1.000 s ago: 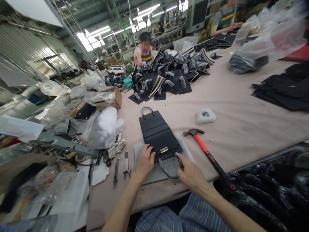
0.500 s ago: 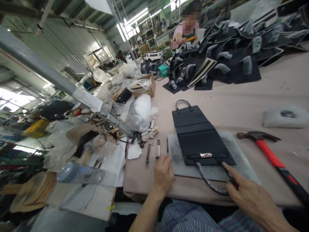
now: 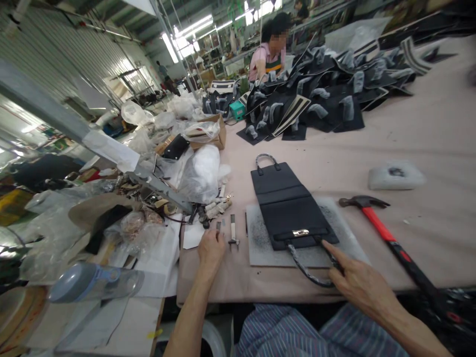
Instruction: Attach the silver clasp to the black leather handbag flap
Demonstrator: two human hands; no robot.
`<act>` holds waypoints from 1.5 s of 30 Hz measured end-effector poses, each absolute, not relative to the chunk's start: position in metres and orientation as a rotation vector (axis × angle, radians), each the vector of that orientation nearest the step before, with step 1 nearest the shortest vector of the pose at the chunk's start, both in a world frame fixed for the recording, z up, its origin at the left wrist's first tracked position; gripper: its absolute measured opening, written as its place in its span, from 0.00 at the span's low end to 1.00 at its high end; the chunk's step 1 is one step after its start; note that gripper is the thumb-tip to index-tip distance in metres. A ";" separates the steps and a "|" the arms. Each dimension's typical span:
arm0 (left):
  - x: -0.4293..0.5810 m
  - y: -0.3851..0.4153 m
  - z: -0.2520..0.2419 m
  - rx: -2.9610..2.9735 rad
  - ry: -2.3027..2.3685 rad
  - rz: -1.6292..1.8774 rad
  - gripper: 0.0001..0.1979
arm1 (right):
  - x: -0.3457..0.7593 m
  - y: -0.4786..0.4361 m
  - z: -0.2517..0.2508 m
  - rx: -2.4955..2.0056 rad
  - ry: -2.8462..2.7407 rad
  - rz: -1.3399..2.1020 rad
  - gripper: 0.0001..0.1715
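Note:
A black handbag panel (image 3: 288, 198), with a metal clasp (image 3: 300, 232) near its front edge and a wrapped handle at each end, lies flat on a pale speckled board (image 3: 256, 255). My right hand (image 3: 357, 277) grips the near wrapped handle (image 3: 310, 277), its index finger extended along the handle's base. Left of the board, my left hand (image 3: 211, 253) has its fingers curled down over a slim pronged metal tool (image 3: 218, 225); only the tool's upper end shows. Beside that hand lies a second metal tool (image 3: 233, 230).
A hammer (image 3: 379, 225) with a red and black grip lies to the right, below a white wrapped block (image 3: 396, 176). Black bag panels (image 3: 316, 99) are heaped at the back, near another person (image 3: 267, 54). Plastic bags (image 3: 201, 171) and a water bottle (image 3: 96, 280) crowd the left.
My left hand has shifted left, from beside the second tool onto the pronged one. The right hand keeps its grip on the handle. The camera view has turned slightly right.

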State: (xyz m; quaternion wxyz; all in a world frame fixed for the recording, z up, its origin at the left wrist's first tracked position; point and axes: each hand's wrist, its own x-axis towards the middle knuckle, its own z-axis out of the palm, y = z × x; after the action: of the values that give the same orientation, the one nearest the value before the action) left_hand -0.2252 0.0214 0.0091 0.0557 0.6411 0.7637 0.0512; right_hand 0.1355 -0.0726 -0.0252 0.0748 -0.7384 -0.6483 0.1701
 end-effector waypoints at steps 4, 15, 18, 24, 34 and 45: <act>-0.234 0.028 0.008 1.881 2.426 -0.050 0.14 | 0.132 -0.073 -0.013 -2.180 -1.892 0.610 0.36; -0.264 0.049 -0.005 1.754 2.179 -0.177 0.12 | 0.135 -0.078 -0.016 -2.105 -1.852 0.655 0.37; -0.259 0.048 0.000 1.581 2.161 0.080 0.13 | 0.137 -0.081 -0.021 -2.112 -1.850 0.675 0.36; -0.255 0.038 0.006 1.321 1.971 0.364 0.10 | 0.141 -0.079 -0.040 -2.137 -1.821 0.686 0.36; -0.197 0.037 0.023 0.732 1.080 1.030 0.28 | 0.142 -0.080 -0.035 -2.072 -1.782 0.699 0.36; -0.250 0.035 0.002 1.323 1.889 0.593 0.16 | 0.142 -0.081 -0.044 -2.047 -1.701 0.735 0.36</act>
State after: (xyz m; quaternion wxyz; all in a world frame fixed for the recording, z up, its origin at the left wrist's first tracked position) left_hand -0.2504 0.0346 0.0017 0.3711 0.5159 0.7366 0.2314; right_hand 0.1424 -0.0805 -0.0435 0.1891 -0.7280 -0.6049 0.2616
